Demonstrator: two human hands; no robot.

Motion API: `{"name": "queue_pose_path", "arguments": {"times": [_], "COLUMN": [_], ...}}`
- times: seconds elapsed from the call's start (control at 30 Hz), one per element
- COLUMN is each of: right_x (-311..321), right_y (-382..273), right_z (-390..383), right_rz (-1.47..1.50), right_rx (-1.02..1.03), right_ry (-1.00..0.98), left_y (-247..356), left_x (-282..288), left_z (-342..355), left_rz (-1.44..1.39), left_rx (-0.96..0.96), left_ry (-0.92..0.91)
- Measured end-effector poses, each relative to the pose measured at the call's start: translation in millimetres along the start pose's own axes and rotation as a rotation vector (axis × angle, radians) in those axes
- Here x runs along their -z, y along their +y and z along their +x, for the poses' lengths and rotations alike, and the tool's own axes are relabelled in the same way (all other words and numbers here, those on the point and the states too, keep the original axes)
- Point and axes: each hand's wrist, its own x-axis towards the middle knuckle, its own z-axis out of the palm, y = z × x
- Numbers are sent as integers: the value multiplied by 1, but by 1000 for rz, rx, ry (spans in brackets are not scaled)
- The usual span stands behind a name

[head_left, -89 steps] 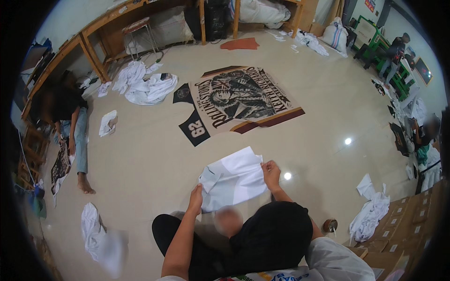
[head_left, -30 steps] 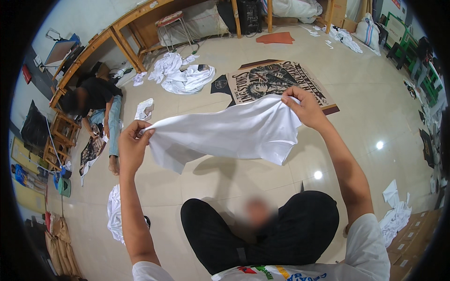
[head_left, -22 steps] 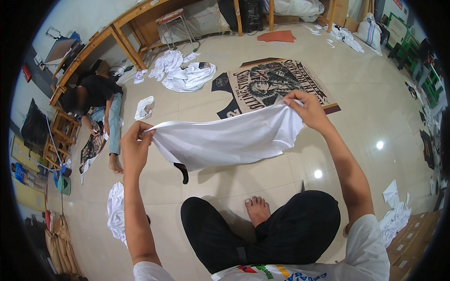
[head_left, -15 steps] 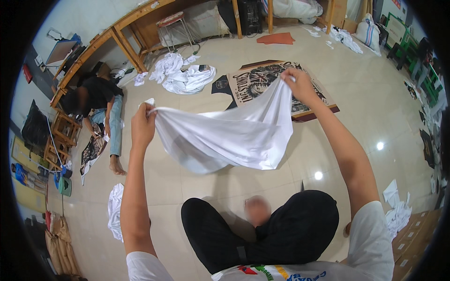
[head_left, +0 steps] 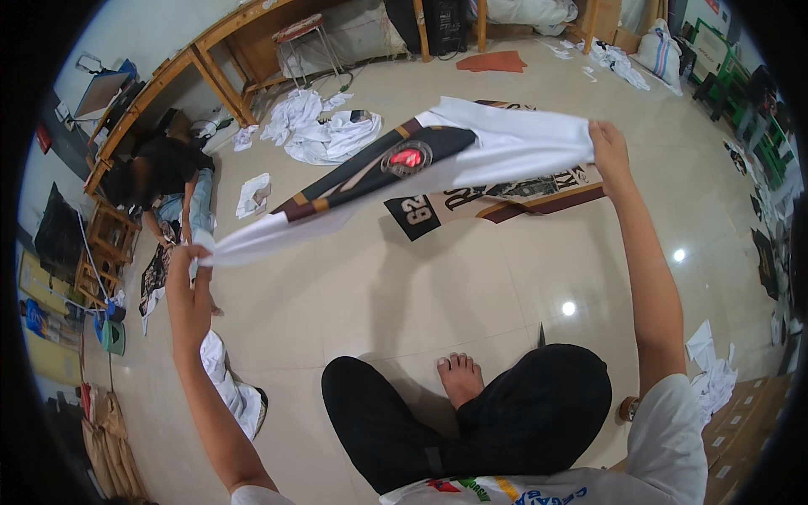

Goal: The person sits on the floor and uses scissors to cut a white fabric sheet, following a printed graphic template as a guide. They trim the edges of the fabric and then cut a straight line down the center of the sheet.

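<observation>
Stretched across the air in front of me is a white fabric piece (head_left: 526,139) with a printed dark panel, maroon and gold stripes and a round red emblem. At its left end, my left hand (head_left: 190,282) is closed in a pinch on a corner. The opposite end is gripped by my right hand (head_left: 612,153), farther out and higher in view. Below and behind the fabric, a printed cloth panel (head_left: 539,189) with dark artwork and a maroon border lies on the floor, partly hidden by what I hold.
A seated person (head_left: 168,181) works with dark printed cloth at the left. White cloth heaps (head_left: 332,135) lie near the wooden table (head_left: 206,63) and stool (head_left: 299,30). An orange-red cloth (head_left: 492,61) lies farther off. Beside my right knee is a dark pointed object (head_left: 541,335).
My hands have spread apart, the left lower and outward, the right outward. The sagging fabric is now pulled nearly taut and swung away from me, showing its printed panel.
</observation>
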Motion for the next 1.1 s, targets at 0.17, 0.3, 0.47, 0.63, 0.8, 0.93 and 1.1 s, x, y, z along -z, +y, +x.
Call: {"name": "queue_pose_path", "arguments": {"times": [0.17, 0.3, 0.47, 0.63, 0.8, 0.93, 1.1], "right_x": [59, 86, 96, 87, 84, 55, -45], "right_y": [103, 199, 273, 284, 279, 251, 132], "right_z": [-58, -128, -195, -226, -217, -172, -164], "right_rz": [-133, -325, -431, -492, -536, -199, -367], "right_rx": [-297, -459, -483, -547, -445, -194, 243], "right_ry": [-140, -208, -457, -415, -262, -105, -21], "left_y": [-87, -151, -212, -218, -158, -80, 46], "left_x": [-23, -70, -146, -197, -205, -172, -131], "left_z": [-93, -177, -258, -286, -232, -146, -51], "left_rz": [-40, 21, -32, -464, -558, -411, -624], "left_rx": [227, 392, 455, 1224, 629, 167, -9], "left_ry": [1, -68, -320, -175, -15, -24, -45]}}
